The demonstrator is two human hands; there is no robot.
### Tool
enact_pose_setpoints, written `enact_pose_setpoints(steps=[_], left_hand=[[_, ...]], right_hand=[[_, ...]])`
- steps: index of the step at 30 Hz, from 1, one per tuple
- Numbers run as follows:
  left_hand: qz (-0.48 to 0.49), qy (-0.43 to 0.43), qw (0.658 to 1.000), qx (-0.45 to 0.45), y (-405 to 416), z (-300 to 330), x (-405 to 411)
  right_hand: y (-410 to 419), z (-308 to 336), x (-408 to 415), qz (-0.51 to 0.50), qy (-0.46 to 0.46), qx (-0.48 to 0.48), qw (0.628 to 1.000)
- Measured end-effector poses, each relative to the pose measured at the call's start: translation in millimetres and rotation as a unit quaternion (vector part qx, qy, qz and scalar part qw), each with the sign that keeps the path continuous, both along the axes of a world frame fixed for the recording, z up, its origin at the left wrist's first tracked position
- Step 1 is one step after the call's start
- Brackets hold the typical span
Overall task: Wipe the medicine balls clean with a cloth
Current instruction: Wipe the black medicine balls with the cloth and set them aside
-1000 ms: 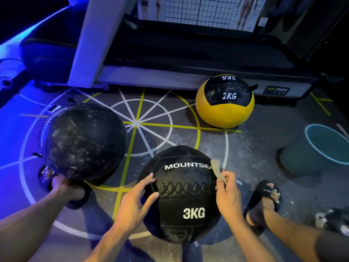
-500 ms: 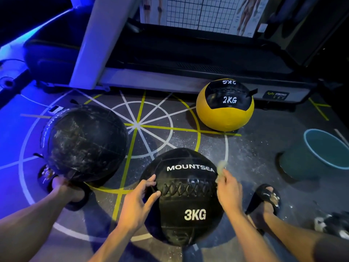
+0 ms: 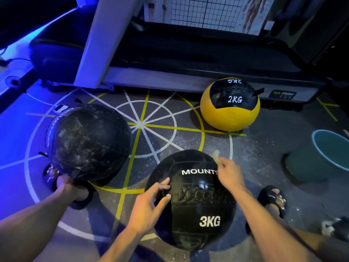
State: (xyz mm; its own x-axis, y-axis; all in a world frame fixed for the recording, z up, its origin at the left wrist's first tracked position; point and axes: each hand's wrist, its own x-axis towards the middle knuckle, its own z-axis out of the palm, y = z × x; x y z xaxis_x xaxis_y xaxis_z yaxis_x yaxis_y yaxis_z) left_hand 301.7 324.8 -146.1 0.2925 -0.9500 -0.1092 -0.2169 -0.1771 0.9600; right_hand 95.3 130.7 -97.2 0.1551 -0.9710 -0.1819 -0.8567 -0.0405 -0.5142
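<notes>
A black 3KG medicine ball [image 3: 196, 210] sits on the floor right in front of me. My left hand [image 3: 149, 205] rests on its left side with spread, slightly curled fingers. My right hand [image 3: 229, 174] is on the ball's upper right and pinches a small pale cloth [image 3: 216, 156], whose end sticks up above the fingers. A larger black ball [image 3: 88, 142], smeared with white dust, lies to the left. A yellow and black 2KG ball [image 3: 230, 110] stands farther back on the right.
A teal bucket [image 3: 324, 156] stands at the right. My feet in black sandals [image 3: 273, 201] flank the ball, the left foot [image 3: 71, 188] under the dusty ball. A treadmill base [image 3: 188, 82] runs across the back. White dust speckles the marked floor.
My right hand has slid with the cloth up and across the ball's upper right, now covering the end of the lettering. The left hand has stayed on the ball's left side.
</notes>
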Motion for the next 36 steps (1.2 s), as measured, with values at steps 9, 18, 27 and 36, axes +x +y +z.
enact_pose_setpoints(steps=[9,18,27,36], left_hand=[[-0.023,-0.033,0.999,-0.010,-2,3,-5],[-0.037,-0.032,0.999,-0.008,-1,1,1],[-0.073,-0.027,0.997,-0.016,-7,3,-15],[-0.061,0.014,0.998,-0.032,-7,-2,-22]], right_hand=[[6,3,6,0.202,0.034,-0.037,0.978],[54,11,14,0.373,0.018,-0.065,0.925],[-15,4,40,0.142,0.035,0.017,0.989],[-51,12,48,0.213,0.142,0.051,0.965]])
